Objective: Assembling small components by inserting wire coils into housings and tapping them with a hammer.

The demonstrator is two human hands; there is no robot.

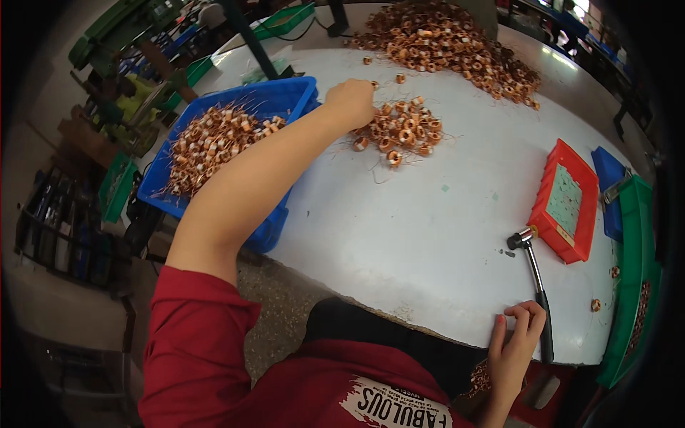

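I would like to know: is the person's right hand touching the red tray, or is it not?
Apart. The head view shows white tabletop between the fingertips of the right hand and the red tray.

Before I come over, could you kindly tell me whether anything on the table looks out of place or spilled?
Two copper-wound coils lie alone beside the long green tray, away from the large coil heap, so they look stray. Dark crumbs also lie loose near the head of the hammer, like spilled debris.
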